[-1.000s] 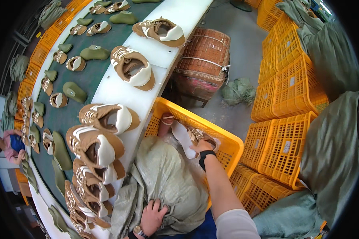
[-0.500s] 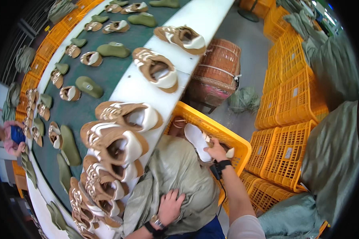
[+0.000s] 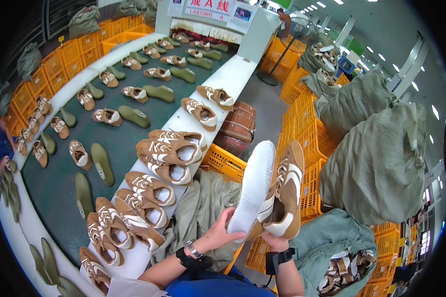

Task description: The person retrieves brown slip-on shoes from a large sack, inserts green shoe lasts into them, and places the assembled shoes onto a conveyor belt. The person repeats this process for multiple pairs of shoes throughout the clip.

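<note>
My left hand [image 3: 219, 230] grips a tan shoe [image 3: 253, 187] by its heel end, with its white ridged sole turned outward and its toe up. Beside it, my right hand [image 3: 275, 241] holds a second tan shoe [image 3: 288, 184] with white trim, toe up, at the heel. The two shoes touch or nearly touch; I cannot tell which. Below and left of them a grey-green cloth [image 3: 199, 205] is draped, and part of a yellow crate [image 3: 223, 163] shows beyond it. To the left, several brown-and-white shoes [image 3: 147, 187] stand in a row on a white ledge [image 3: 176, 121].
A green conveyor belt [image 3: 62, 171] carries more shoes and green shoe lasts [image 3: 134, 116]. Stacked yellow crates [image 3: 307, 136] and large grey sacks [image 3: 376, 163] line the right. An open sack of shoes [image 3: 344, 270] lies at lower right. Another person [image 3: 4, 143] stands at far left.
My right hand has come up out of the yellow crate with a shoe. My left hand has left the cloth and now grips a shoe too. The view has tilted up.
</note>
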The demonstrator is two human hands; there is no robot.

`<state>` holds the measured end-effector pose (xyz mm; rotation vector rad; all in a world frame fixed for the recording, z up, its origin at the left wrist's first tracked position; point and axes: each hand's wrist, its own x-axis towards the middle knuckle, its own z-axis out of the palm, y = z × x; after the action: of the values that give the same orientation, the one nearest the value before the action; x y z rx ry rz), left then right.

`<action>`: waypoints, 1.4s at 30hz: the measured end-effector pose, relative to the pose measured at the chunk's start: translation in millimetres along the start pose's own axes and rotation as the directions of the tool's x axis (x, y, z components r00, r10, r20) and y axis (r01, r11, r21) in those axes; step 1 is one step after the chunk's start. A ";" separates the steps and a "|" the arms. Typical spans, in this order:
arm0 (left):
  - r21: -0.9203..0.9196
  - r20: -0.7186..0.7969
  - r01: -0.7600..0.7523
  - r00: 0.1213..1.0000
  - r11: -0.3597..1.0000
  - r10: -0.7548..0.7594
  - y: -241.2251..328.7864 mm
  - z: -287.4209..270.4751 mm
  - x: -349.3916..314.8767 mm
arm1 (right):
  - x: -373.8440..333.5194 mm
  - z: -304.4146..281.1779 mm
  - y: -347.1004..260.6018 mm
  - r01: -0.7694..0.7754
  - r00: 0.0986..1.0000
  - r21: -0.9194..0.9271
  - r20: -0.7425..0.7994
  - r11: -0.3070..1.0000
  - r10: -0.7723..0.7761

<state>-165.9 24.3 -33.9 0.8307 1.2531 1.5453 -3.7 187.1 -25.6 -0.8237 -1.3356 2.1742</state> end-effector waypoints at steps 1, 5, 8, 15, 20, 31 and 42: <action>-0.086 -0.004 0.003 1.000 0.996 -0.003 8.4 2.1 -11.0 | -10.5 6.1 7.6 0.181 0.983 -0.518 0.078 0.836 -0.165; 0.203 -0.143 -0.099 0.981 0.974 0.129 29.4 23.1 -55.5 | -36.4 32.1 7.7 0.420 0.853 -0.901 0.353 0.106 -0.385; 0.593 -0.214 -0.055 0.951 0.803 0.223 38.5 41.2 -92.0 | -51.6 57.5 4.3 0.605 0.794 -0.525 0.346 0.599 -0.499; -0.184 -0.499 -0.134 0.866 0.974 0.025 44.5 36.1 -214.9 | -67.7 102.5 32.5 -0.593 0.599 0.414 0.800 0.690 0.035; -0.342 -0.631 -0.465 0.757 0.816 0.167 34.8 21.2 -306.1 | -71.0 131.8 57.3 -0.683 0.439 0.208 0.883 0.700 0.166; 0.020 -0.752 -0.447 0.583 0.894 0.308 25.6 -20.3 -515.6 | -216.2 332.3 156.7 0.355 0.634 -0.180 0.767 0.917 -0.094; -0.008 -0.850 -0.460 0.470 0.888 0.237 -15.8 -32.9 -650.3 | -346.2 447.5 202.3 0.547 0.300 -0.164 0.954 0.821 -0.010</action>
<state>17.3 -600.6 -21.0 0.1176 1.5447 2.5694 -80.0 -405.7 35.7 0.7911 -2.3781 1.9802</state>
